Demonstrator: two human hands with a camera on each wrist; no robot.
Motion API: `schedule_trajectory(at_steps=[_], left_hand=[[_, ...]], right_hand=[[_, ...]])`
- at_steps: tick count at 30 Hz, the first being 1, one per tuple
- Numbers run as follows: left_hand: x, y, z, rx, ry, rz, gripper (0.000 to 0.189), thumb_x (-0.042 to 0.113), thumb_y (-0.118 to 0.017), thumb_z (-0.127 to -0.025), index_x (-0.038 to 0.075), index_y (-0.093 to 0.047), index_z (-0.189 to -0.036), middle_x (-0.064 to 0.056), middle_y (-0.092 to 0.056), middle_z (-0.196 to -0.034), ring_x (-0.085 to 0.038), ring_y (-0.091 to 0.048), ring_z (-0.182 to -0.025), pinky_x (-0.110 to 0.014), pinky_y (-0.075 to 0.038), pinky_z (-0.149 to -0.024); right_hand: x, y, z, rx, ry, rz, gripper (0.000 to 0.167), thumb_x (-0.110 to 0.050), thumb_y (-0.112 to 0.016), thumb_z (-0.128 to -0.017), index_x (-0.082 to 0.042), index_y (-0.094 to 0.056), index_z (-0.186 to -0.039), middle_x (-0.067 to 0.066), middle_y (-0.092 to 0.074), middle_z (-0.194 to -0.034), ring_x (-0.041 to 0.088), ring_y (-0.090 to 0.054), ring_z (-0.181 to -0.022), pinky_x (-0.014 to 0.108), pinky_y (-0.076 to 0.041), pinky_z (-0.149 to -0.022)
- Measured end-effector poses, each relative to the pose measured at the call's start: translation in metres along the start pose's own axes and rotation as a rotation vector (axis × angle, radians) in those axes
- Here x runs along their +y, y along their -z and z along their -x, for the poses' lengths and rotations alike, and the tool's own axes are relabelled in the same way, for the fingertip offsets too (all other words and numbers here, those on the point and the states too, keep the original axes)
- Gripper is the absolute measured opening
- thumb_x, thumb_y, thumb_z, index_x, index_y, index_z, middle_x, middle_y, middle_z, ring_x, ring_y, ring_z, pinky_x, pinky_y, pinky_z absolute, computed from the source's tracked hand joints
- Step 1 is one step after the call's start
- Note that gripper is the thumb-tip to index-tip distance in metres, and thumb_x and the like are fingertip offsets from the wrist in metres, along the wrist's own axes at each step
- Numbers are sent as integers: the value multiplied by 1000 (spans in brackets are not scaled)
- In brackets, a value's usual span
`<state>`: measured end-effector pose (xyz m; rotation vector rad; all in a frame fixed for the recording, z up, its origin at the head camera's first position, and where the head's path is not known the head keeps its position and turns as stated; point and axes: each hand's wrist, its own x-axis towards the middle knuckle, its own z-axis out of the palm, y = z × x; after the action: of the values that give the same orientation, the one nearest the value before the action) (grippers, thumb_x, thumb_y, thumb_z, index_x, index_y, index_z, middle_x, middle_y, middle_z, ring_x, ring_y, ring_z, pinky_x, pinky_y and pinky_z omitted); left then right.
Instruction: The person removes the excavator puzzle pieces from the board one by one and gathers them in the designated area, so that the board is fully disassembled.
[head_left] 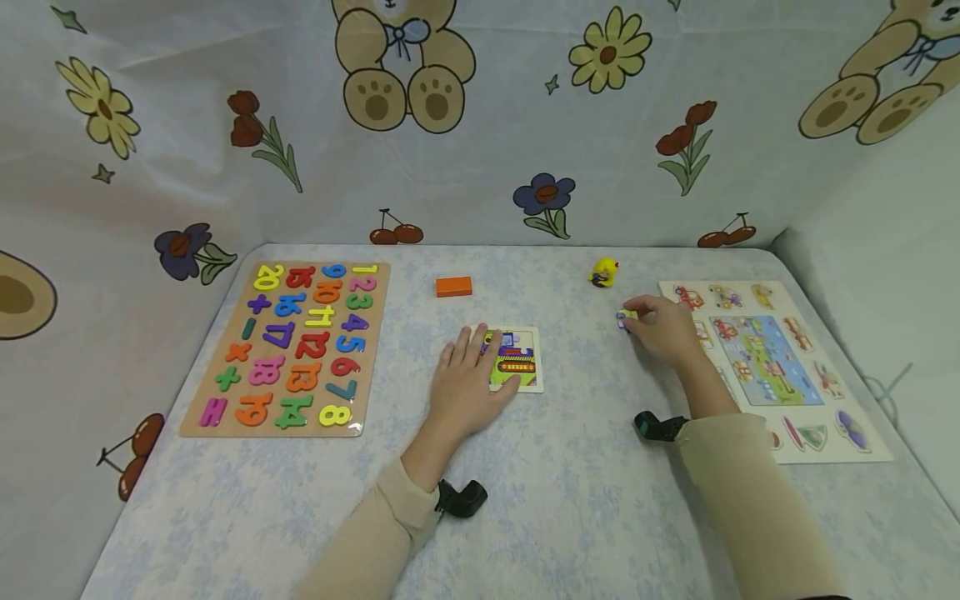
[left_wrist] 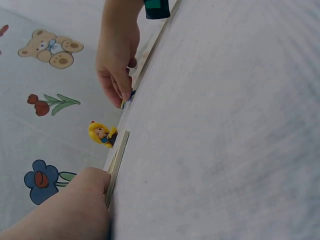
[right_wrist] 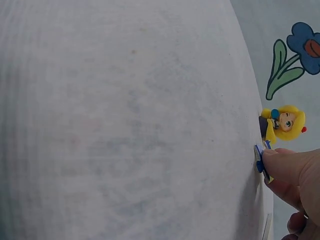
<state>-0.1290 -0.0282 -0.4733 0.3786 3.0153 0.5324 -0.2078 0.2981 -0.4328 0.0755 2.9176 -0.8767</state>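
Observation:
My left hand (head_left: 467, 383) lies spread over the left part of a small square puzzle (head_left: 527, 340) with a colourful vehicle picture. Its fingers are straight, and they hide that side of the puzzle. In the left wrist view, the back of this hand (left_wrist: 82, 192) is against the puzzle's thin edge (left_wrist: 119, 157). Over to the right, my right hand (head_left: 667, 329) pinches a small puzzle piece (head_left: 624, 317) between thumb and fingers. The right wrist view shows the piece (right_wrist: 258, 159) with blue parts, close to the table; its picture is mostly hidden.
A wooden number board (head_left: 285, 350) lies at the left. An orange block (head_left: 453, 287) and a yellow-haired figurine (head_left: 603, 272) are toward the back. At the right, partly under the right forearm, lies a larger picture board (head_left: 832, 433). Patterned cloth (head_left: 480, 183) hangs behind the table.

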Motion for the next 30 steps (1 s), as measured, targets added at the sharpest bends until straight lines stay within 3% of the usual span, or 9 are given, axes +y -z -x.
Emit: schedule_trajectory(at_steps=[5,12,25,30], left_hand=[[1,1,0,0,0,3,81,67,-37,-94,27,-15,-161,1,-7,-169,-24,-2,-157,-47,-8,-126],[0,0,0,-7,1,1,81,68,-36,-95,27,-13,-161,2,-5,-169,-22,0,-157,-47,-8,-126],[-1,0,0,4,-6,13,83,68,-35,-95,27,-8,-161,2,-2,-169,-19,3,-157,-46,-7,-126],[-2,2,1,34,-5,73,79,64,-35,-97,24,-11,-161,0,-5,-169,-20,2,-157,-46,-7,-126]], right_hand=[[-1,0,1,-3,22,67,28,-23,-61,-98,-10,-66,-123,20,-56,-132,42,-41,-127,60,-28,-105],[-4,0,5,18,45,93,28,-20,-58,-100,-8,-67,-124,21,-58,-130,40,-46,-125,59,-28,-105],[-7,0,9,55,46,11,33,-23,-59,-100,-10,-63,-129,18,-57,-132,41,-39,-128,60,-30,-104],[-14,-5,11,65,83,-20,35,-25,-59,-100,-9,-63,-131,18,-58,-130,40,-40,-126,60,-33,-103]])
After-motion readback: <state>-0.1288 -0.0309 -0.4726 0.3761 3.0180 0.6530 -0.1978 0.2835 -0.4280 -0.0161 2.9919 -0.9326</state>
